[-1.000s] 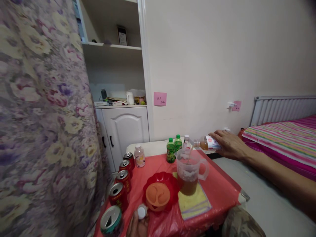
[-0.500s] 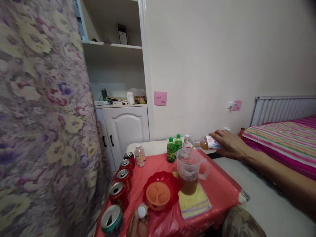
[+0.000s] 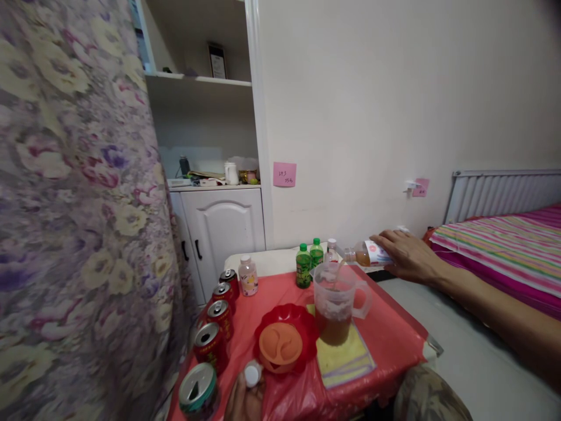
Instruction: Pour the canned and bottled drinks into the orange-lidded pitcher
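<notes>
My right hand [image 3: 401, 254] is closed around a drink bottle [image 3: 377, 254], tipped nearly level with its mouth to the left. A thin amber stream runs from it into a clear plastic measuring jug [image 3: 333, 301], which holds brownish liquid in its lower part. The jug stands on a folded yellow cloth [image 3: 346, 362]. Low in the view, my left hand [image 3: 246, 397] pinches a white bottle cap [image 3: 252, 375]. Close by is a red scalloped dish [image 3: 309, 345] with an orange divided bowl [image 3: 280, 345] in it.
Several drink cans [image 3: 209, 345] line the table's left edge, with a pink bottle [image 3: 248, 276] behind them. Two green bottles [image 3: 303, 266] and a clear bottle [image 3: 332, 251] stand behind the jug. A red plastic cover [image 3: 390, 333] lies over the table.
Liquid keeps running from the tipped bottle into the jug. Both hands stay in nearly the same place.
</notes>
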Available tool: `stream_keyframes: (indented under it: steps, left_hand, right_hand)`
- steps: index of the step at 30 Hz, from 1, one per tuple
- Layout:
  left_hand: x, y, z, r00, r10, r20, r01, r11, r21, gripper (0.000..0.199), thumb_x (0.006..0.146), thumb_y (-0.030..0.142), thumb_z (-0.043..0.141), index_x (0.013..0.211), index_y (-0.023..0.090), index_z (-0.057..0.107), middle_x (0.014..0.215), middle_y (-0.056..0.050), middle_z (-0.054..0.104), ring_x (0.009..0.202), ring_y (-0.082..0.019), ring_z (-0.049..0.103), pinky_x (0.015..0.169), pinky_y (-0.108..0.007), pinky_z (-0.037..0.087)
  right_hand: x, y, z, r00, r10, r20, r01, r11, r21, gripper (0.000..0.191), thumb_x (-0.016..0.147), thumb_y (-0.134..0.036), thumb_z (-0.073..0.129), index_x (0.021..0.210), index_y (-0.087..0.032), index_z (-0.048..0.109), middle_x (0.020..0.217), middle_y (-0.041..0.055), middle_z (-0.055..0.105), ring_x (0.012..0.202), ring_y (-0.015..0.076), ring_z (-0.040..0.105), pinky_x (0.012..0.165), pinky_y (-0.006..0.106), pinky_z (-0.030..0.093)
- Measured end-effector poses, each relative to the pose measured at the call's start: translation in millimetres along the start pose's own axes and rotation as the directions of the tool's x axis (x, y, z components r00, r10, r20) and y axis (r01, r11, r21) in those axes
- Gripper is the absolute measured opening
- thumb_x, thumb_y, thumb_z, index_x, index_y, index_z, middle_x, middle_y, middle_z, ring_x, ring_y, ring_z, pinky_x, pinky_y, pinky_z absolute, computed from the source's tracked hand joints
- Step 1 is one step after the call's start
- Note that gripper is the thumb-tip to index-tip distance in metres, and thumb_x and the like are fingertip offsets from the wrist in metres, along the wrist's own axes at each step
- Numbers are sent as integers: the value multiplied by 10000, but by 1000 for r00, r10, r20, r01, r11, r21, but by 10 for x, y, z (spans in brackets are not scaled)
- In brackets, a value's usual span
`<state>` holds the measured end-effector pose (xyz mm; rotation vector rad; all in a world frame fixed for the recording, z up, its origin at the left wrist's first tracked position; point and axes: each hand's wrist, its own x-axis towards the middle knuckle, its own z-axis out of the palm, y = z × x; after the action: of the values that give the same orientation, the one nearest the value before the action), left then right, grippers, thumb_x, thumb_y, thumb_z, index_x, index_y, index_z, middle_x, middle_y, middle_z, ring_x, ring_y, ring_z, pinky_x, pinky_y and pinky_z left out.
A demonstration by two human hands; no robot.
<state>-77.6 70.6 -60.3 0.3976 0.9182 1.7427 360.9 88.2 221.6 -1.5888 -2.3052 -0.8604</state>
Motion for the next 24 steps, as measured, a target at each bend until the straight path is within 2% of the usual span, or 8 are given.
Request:
stream_keyframes:
  steps: [4,9,18,24]
  left_hand:
    - [7,7,-14,995,-91,31,93,992,-87,474,441,473,955,779,191,777,827,-39,792,763,-216,712,698,-307,635]
    - [-2,12,-8,988,-143,51,148,981,-122,493,454,453,958,823,180,781,838,-50,804,780,-218,716,683,-288,631]
    - [47,-41,-32,991,-133,23,135,982,-135,424,498,425,908,820,194,758,824,-25,806,783,-223,730,717,-313,630]
    - [69,-62,-52,990,-136,26,139,976,-166,366,514,397,909,795,213,763,807,-31,810,745,-229,736,675,-310,638]
  right_hand:
    - [-1,-3,-11,1000,-4,5,4,1000,-7,545,777,-141,571,1319,-175,516,1192,153,673,1008,308,633,818,405,438]
    - [-4,-5,-25,1000,-5,-2,5,1000,-20,553,778,-133,564,1328,-162,523,1201,153,677,1039,316,640,849,422,441]
    - [6,-16,-73,999,-23,-32,21,997,-71,539,780,-138,575,1318,-161,554,1209,156,692,1053,313,662,943,449,418]
    - [-6,1,-95,999,-18,-48,14,997,-81,553,779,-150,590,1330,-163,543,1219,150,688,1063,319,660,993,471,402]
